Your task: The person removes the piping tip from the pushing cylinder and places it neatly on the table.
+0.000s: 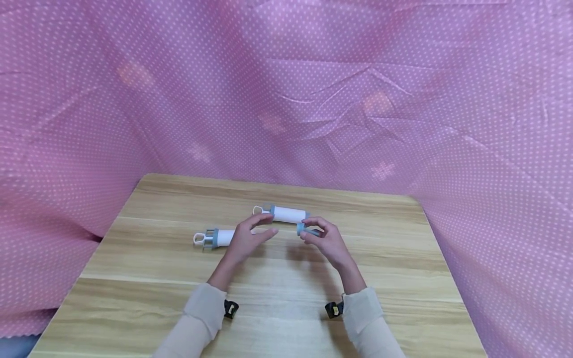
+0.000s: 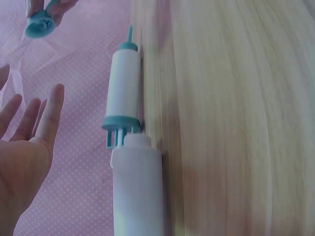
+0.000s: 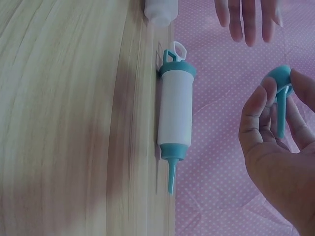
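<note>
Right hand (image 1: 329, 239) pinches flared teal plastic cap (image 3: 280, 75) by rim — likely keeps mouth clear — left hand (image 1: 246, 241) empty, fingers released.

Teal nozzle (image 3: 281, 102) (slender-stemmed) in right hand (image 1: 329, 241)

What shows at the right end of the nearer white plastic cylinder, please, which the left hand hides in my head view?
Observer: The left wrist view shows that nearer white plastic cylinder ending in a bare white neck.
Operator: Thank you; what lies at the tip of the farther white plastic cylinder, behind the right hand?
Observer: A thin, tapering teal plastic nozzle, seen in the right wrist view.
Operator: And could you see inside the funnel-shaped teal plastic piece in that hand?
Observer: Yes, the left wrist view shows its wide end is hollow, with what looks like a smaller ring inside.
</note>
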Tool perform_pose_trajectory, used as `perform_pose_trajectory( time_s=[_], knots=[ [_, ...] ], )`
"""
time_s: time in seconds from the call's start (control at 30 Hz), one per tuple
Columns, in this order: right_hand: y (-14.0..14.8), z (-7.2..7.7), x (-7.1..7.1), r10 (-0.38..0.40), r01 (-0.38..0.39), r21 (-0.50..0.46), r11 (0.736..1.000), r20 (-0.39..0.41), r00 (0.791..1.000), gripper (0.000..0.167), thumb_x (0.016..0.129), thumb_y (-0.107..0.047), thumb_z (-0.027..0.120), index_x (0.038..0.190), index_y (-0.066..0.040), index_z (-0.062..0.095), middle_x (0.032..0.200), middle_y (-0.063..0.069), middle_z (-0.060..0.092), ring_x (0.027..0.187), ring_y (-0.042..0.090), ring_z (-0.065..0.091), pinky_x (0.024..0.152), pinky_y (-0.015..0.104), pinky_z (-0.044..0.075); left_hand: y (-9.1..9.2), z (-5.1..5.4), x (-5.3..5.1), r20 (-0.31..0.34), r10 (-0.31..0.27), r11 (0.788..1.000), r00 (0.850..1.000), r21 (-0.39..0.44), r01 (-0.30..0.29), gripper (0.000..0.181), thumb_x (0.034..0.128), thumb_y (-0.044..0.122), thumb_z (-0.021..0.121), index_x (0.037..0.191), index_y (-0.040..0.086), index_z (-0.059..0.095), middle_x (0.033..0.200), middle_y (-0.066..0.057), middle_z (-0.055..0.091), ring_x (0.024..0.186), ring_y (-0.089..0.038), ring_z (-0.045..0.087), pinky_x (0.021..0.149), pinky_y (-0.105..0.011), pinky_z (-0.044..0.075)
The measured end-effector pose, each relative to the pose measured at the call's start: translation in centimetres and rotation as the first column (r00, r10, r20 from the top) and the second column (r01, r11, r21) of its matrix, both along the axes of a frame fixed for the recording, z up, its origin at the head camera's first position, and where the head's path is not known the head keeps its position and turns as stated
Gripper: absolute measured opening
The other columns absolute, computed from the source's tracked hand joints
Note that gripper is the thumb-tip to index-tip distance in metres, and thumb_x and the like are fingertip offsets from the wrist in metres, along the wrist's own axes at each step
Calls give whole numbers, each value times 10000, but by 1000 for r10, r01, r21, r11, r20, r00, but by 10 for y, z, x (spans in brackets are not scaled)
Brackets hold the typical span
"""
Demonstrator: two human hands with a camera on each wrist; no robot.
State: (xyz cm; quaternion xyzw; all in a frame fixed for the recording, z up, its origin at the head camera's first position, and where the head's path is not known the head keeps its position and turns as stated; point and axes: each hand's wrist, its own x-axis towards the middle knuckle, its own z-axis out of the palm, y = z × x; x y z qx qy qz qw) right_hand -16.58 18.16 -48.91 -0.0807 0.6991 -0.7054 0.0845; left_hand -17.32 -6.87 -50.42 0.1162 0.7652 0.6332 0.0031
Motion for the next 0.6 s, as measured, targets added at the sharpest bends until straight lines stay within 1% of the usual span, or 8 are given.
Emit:
perform_pose_trajectory(
  time_s=[0.1, 0.2, 0.27, 0.3, 0.4, 0.53, 0.6],
  knots=[
    [-1, 0, 0, -4, 4, 4, 1000, 2, 1000, 361, 915, 3, 723, 1253, 70, 618, 1191, 154, 581, 883, 178, 681, 790, 308, 585, 4, 0, 1, -6, -15, 1000, 1000, -1, 15, 425, 932, 241, 759, 1317, 90, 660, 1295, -143, 658, 1219, -272, 591, 997, -540, 494],
    [-2, 1, 1, -2, 2, 13, 1000, 6, 1000, 357, 914, -5, 727, 1250, 55, 625, 1194, 156, 583, 890, 193, 680, 789, 309, 583, 7, -3, 1, -5, -33, 999, 999, -3, 33, 415, 943, 268, 745, 1320, 115, 661, 1286, -120, 664, 1214, -258, 597, 1052, -588, 430],
    [-3, 0, 2, 1, -1, 16, 1000, 9, 1000, 354, 912, -5, 730, 1247, 48, 627, 1190, 156, 583, 894, 198, 679, 789, 310, 582, 8, -3, 2, -2, -47, 999, 999, -3, 47, 440, 940, 309, 747, 1326, 118, 657, 1275, -94, 669, 1211, -252, 598, 1083, -609, 386],
    [-3, 0, 2, 3, -3, 19, 1000, 11, 1000, 352, 912, -4, 730, 1245, 48, 627, 1187, 156, 582, 893, 201, 678, 789, 311, 581, 9, -3, 3, -1, -53, 999, 999, 0, 53, 445, 937, 325, 749, 1325, 127, 659, 1270, -78, 672, 1211, -249, 599, 1092, -610, 375],
    [-4, -3, 3, 9, -9, 25, 1000, 15, 1000, 346, 916, -2, 726, 1245, 42, 630, 1190, 146, 577, 894, 200, 681, 788, 311, 581, 11, 0, 5, -7, -71, 997, 997, 22, 71, 454, 933, 331, 754, 1321, 116, 660, 1265, -81, 673, 1206, -257, 602, 1111, -597, 358],
    [-5, -5, 5, 16, -17, 43, 999, 10, 1000, 340, 921, -24, 731, 1243, 27, 633, 1208, 136, 576, 918, 197, 688, 818, 334, 584, 16, 0, 6, -29, -99, 993, 995, 57, 100, 423, 948, 250, 740, 1324, 79, 649, 1287, -170, 650, 1205, -278, 604, 1127, -555, 356],
    [-6, -5, 5, 23, -23, 46, 999, 7, 1000, 343, 919, -39, 738, 1241, 18, 636, 1216, 138, 578, 942, 201, 689, 854, 376, 583, 19, 0, 7, -33, -114, 990, 993, 84, 117, 416, 956, 206, 729, 1327, 41, 638, 1295, -218, 632, 1204, -292, 606, 1098, -527, 409]
  ],
)
